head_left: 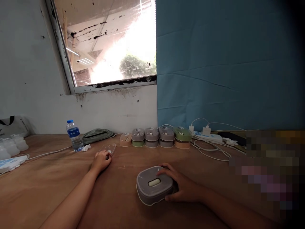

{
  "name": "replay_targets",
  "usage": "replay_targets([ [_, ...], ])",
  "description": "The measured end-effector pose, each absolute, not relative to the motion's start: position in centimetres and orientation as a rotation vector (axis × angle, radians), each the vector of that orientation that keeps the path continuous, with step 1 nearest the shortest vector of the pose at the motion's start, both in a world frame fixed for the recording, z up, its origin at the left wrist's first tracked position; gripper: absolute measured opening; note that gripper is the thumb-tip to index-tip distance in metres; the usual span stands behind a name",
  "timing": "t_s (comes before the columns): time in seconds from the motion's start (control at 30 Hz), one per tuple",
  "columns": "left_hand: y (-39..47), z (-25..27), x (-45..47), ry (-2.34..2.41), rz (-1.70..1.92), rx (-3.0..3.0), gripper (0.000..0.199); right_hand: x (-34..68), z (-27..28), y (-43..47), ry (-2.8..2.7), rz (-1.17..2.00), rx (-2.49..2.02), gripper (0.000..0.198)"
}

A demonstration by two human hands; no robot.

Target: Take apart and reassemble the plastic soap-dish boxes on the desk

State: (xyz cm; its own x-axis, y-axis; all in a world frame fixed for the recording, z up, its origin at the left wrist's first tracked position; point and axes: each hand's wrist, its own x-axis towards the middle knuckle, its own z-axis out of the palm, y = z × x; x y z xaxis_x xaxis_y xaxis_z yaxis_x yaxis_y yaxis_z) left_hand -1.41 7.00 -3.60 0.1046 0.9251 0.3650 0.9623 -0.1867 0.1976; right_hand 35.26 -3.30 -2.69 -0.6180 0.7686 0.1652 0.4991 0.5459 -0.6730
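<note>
My right hand (182, 184) grips the right side of a grey rounded box (153, 187), thumb low at the front and fingers over the top. The box has a pale oval piece in the middle of its top and looks slightly tilted; I cannot tell whether it rests on the table. Farther left, my left hand (102, 159) has its fingers closed on the near edge of a clear plastic lid (111, 147). Its fingertips are partly hidden. Along the wall stand similar boxes: an orange one (125, 140) and several stacked pairs in grey and green (151, 137).
The brown table (114, 197) runs to the wall. A water bottle (74, 136), crumpled tissue (86, 148) and green pouch (97, 136) stand at the back left. White bottles (10, 146) are far left. A power strip (207, 136) with looping cables lies right.
</note>
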Motion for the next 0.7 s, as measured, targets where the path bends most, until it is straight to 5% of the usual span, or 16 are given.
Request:
replay_targets([
  [0.37,5.6,-1.6,-5.3,-2.198,-0.301,-2.296,0.019,35.0,-2.6,-3.4,-2.345,0.798,-1.055,0.062],
  [0.7,6.0,-1.9,-6.2,-2.168,-0.279,-2.283,0.021,35.2,-3.1,-3.4,-2.285,0.787,-1.077,0.079],
])
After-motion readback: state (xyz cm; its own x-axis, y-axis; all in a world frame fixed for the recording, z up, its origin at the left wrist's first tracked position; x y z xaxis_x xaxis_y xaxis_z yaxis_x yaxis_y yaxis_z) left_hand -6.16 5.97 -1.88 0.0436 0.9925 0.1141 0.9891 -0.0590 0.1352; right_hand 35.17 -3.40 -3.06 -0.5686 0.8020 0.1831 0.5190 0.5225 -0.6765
